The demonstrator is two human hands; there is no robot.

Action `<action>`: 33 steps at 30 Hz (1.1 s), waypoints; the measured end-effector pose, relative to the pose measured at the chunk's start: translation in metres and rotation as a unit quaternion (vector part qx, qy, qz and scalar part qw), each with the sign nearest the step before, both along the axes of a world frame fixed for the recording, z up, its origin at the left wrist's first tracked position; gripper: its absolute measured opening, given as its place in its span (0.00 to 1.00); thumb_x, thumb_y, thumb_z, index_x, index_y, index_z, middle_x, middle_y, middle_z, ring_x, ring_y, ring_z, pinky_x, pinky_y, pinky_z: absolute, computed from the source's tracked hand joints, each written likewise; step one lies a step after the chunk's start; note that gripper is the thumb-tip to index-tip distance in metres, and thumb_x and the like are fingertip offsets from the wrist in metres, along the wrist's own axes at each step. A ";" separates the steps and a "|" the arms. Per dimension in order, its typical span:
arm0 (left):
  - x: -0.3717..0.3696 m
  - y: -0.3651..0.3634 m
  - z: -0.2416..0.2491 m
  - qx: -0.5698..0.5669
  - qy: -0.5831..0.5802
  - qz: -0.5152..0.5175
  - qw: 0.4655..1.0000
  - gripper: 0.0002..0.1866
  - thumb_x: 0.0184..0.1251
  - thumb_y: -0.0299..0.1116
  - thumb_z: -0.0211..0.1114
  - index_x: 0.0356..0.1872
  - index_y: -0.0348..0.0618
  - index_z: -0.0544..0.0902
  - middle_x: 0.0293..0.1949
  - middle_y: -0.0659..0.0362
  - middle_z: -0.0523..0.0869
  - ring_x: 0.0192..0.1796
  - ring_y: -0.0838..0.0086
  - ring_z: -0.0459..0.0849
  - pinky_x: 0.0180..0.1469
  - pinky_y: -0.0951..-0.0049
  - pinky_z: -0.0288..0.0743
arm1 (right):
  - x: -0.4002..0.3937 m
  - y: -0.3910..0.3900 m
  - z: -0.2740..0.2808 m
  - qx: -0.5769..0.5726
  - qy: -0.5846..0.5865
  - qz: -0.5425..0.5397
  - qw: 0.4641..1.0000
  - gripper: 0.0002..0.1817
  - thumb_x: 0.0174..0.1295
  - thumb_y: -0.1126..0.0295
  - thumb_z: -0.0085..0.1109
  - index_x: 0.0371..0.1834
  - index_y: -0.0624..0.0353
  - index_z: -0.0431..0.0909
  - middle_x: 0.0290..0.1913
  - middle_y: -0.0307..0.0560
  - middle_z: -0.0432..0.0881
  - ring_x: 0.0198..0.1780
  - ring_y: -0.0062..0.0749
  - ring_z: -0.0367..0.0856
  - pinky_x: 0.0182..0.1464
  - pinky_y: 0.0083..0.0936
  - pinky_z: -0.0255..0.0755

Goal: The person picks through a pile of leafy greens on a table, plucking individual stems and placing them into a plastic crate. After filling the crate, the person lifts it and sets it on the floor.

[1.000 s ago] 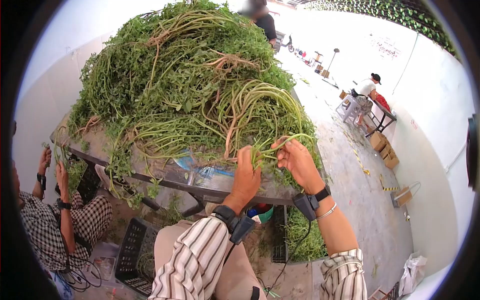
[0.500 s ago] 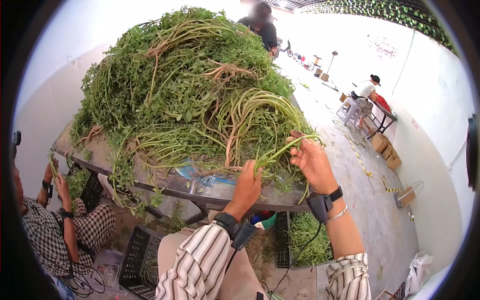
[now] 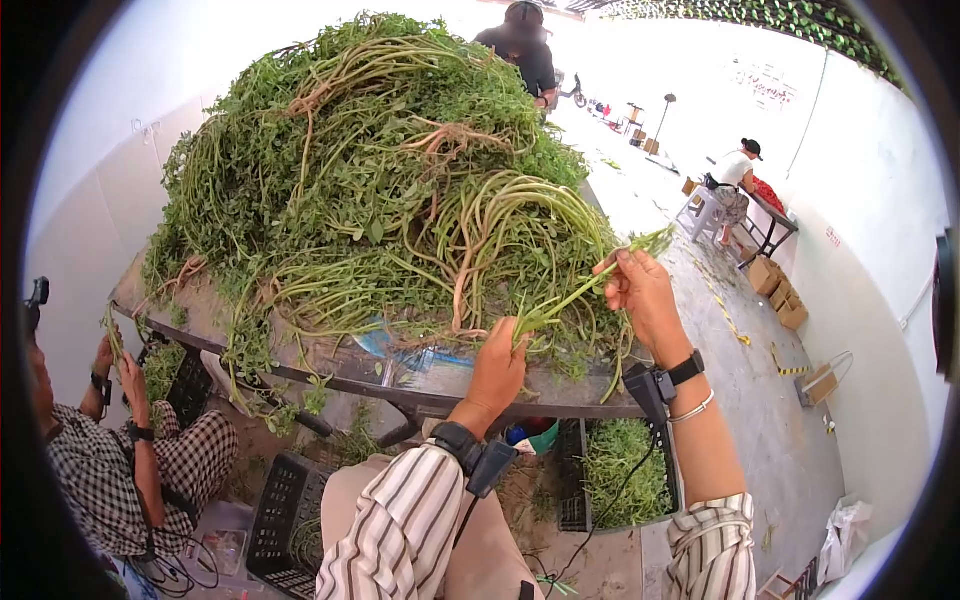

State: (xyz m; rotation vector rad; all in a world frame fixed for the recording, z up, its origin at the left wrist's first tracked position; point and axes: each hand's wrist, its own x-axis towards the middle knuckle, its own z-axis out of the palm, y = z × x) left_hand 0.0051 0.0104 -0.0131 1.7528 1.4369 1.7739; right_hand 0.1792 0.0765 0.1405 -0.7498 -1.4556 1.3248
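A tall heap of green leafy stems point(image 3: 350, 170), some with pale roots, covers most of the table point(image 3: 400, 385). Just in front of the heap, my left hand point(image 3: 497, 368) is closed around the lower end of a few green stems. To its right, my right hand point(image 3: 645, 300) pinches a green stem point(image 3: 572, 298) that runs up from my left hand, with its leafy tip sticking out beyond the fingers. The stem is held slanting over the table's near right edge.
A black crate of greens point(image 3: 625, 470) stands below the table; another crate point(image 3: 280, 520) is at lower left. A co-worker in checks point(image 3: 120, 470) sits at left. One person point(image 3: 520, 50) is behind the heap, another point(image 3: 735, 175) sits far right near cardboard boxes point(image 3: 775, 290).
My right hand has moved up and right, and its fingers have closed on the stem. My left hand has barely moved.
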 end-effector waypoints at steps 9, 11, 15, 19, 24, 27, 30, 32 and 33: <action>0.000 -0.002 0.004 0.013 0.004 -0.006 1.000 0.07 0.73 0.26 0.53 0.47 0.34 0.72 0.38 0.55 0.74 0.26 0.72 0.75 0.29 0.71 0.71 | 0.027 0.006 0.002 0.103 -0.282 -0.073 0.951 0.14 0.70 0.62 0.50 0.30 0.59 0.77 0.20 0.37 0.78 0.16 0.15 0.69 0.18 0.15 0.63; 0.000 -0.002 0.004 0.015 0.006 -0.007 1.000 0.07 0.73 0.26 0.53 0.47 0.34 0.72 0.38 0.55 0.74 0.27 0.72 0.75 0.29 0.71 0.71 | 0.031 0.005 0.000 0.130 -0.317 -0.076 0.937 0.14 0.68 0.65 0.50 0.27 0.61 0.76 0.19 0.40 0.77 0.17 0.21 0.71 0.20 0.20 0.66; 0.001 0.001 -0.001 0.017 0.017 0.009 1.000 0.07 0.72 0.25 0.53 0.47 0.34 0.72 0.38 0.55 0.74 0.28 0.71 0.76 0.29 0.71 0.71 | 0.046 0.013 -0.011 0.267 -0.454 -0.093 0.845 0.12 0.62 0.68 0.52 0.25 0.65 0.75 0.22 0.52 0.78 0.24 0.42 0.77 0.30 0.35 0.72; -0.001 -0.008 0.015 0.012 0.053 -0.017 0.998 0.07 0.71 0.23 0.54 0.47 0.34 0.72 0.36 0.55 0.74 0.27 0.71 0.76 0.28 0.72 0.70 | 0.059 0.012 -0.025 0.319 -0.505 -0.099 0.796 0.12 0.60 0.66 0.51 0.26 0.65 0.76 0.26 0.59 0.79 0.32 0.55 0.78 0.37 0.44 0.71; -0.001 -0.001 0.000 -0.014 -0.023 -0.017 1.000 0.10 0.66 0.23 0.57 0.46 0.32 0.71 0.43 0.39 0.75 0.46 0.38 0.73 0.45 0.55 0.70 | 0.114 0.020 -0.042 0.242 -0.529 -0.214 0.785 0.13 0.60 0.66 0.50 0.26 0.65 0.76 0.28 0.63 0.78 0.34 0.61 0.76 0.39 0.51 0.68; -0.001 -0.001 0.004 -0.015 -0.032 -0.019 0.999 0.10 0.68 0.25 0.56 0.46 0.32 0.71 0.42 0.40 0.76 0.44 0.39 0.73 0.44 0.55 0.70 | 0.148 0.005 -0.050 0.204 -0.517 -0.229 0.799 0.14 0.61 0.65 0.50 0.26 0.66 0.75 0.25 0.63 0.77 0.32 0.58 0.77 0.36 0.47 0.68; -0.002 -0.003 0.004 -0.047 -0.060 -0.034 0.996 0.10 0.69 0.26 0.55 0.47 0.32 0.70 0.41 0.40 0.76 0.44 0.38 0.72 0.45 0.54 0.69 | 0.176 -0.020 -0.065 0.189 -0.493 -0.241 0.814 0.15 0.64 0.65 0.49 0.25 0.66 0.74 0.22 0.59 0.77 0.26 0.52 0.77 0.32 0.42 0.68; -0.002 -0.005 0.009 -0.024 -0.033 -0.019 0.999 0.10 0.72 0.28 0.54 0.48 0.32 0.70 0.38 0.42 0.77 0.37 0.46 0.77 0.39 0.58 0.71 | 0.197 -0.038 -0.085 0.145 -0.475 -0.285 0.820 0.15 0.65 0.65 0.48 0.25 0.65 0.74 0.20 0.56 0.77 0.24 0.50 0.77 0.30 0.40 0.68; -0.002 -0.011 0.016 -0.053 -0.055 -0.031 0.997 0.10 0.74 0.29 0.51 0.50 0.33 0.70 0.33 0.49 0.76 0.30 0.60 0.75 0.33 0.64 0.71 | 0.205 -0.049 -0.093 0.142 -0.480 -0.290 0.816 0.15 0.65 0.65 0.48 0.25 0.65 0.74 0.20 0.55 0.77 0.25 0.48 0.78 0.30 0.40 0.68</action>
